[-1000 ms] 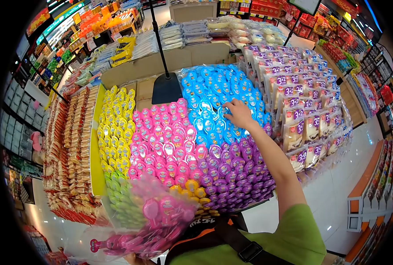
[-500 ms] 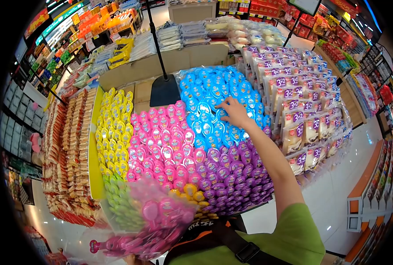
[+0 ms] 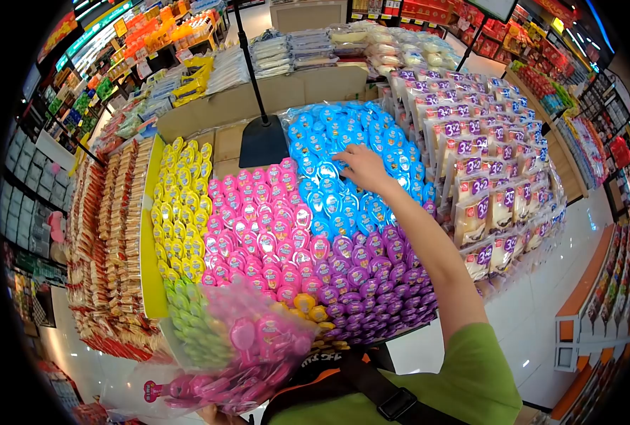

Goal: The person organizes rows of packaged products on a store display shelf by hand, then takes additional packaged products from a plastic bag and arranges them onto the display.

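Note:
My right hand (image 3: pixel 363 168) reaches over the pile of blue oval packs (image 3: pixel 343 131), its fingers apart and slightly bent at the packs' surface. No pack shows between them. At the bottom edge, my left hand (image 3: pixel 214 416) shows only in part, beneath a large clear plastic bag (image 3: pixel 120 386) that it holds up. Many pink oval packs (image 3: pixel 269 340) fill the bag, which leans against the display's near side. Left of the blue pile lie matching pink packs (image 3: pixel 262 205), and purple packs (image 3: pixel 378 283) sit below it.
Yellow packs (image 3: pixel 182 191) and green packs (image 3: pixel 194 322) line the left side. A black sign stand (image 3: pixel 264 144) rises behind the pink rows. Stacked bread bags (image 3: pixel 495 170) border the right side. Cardboard dividers (image 3: pixel 308 86) run along the back, and a shelf (image 3: pixel 577 333) stands at far right.
My right hand has shifted slightly left and up over the blue packs. The bag of pink packs stays in nearly the same place.

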Tool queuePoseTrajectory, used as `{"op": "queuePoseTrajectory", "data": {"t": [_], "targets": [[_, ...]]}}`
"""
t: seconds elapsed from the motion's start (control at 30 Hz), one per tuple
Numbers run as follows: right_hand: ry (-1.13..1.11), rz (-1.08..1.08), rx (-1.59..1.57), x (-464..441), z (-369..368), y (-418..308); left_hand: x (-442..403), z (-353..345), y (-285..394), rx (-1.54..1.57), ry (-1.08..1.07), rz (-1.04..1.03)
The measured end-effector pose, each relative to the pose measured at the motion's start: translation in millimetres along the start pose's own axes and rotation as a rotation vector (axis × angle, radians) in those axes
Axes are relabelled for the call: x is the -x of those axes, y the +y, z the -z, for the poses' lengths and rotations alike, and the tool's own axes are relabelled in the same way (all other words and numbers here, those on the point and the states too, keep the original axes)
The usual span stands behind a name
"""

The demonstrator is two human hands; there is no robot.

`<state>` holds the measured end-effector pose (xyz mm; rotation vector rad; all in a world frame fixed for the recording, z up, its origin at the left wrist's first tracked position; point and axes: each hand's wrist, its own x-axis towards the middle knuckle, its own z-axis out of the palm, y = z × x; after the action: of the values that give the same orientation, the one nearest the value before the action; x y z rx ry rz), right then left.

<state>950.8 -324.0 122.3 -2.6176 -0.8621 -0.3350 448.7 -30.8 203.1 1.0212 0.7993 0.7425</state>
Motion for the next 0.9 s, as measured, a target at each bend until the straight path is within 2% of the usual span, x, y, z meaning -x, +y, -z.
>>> {"op": "queuePoseTrajectory", "data": {"t": [0.2,0.3,0.4,0.5,0.6,0.7,0.8,0.9], "targets": [[-0.176,-0.186,0.007,-38,-25,-13,5,-4,2,-0.044,0.049,-0.031],[-0.152,-0.182,0.084,-45,-36,-14,10,-6,6,-0.055,0.073,-0.028],[-0.185,-0.150,-0.068,-49,-38,-7,11,-8,10,-0.018,0.074,-0.002],[-0.240,-0.201,-0.184,-53,-41,4,10,-8,12,0.018,0.065,0.016],[-0.190,-0.289,-0.385,-52,-42,22,10,-8,13,0.026,0.064,0.028],[-0.113,-0.286,-0.485,-45,-46,39,8,-6,8,0.037,0.065,0.017],[-0.140,-0.252,-0.588,-34,-28,36,4,-10,5,0.052,0.085,0.018],[-0.203,-0.175,-0.419,-29,-20,33,-2,-11,7,0.052,0.073,0.009]]}}
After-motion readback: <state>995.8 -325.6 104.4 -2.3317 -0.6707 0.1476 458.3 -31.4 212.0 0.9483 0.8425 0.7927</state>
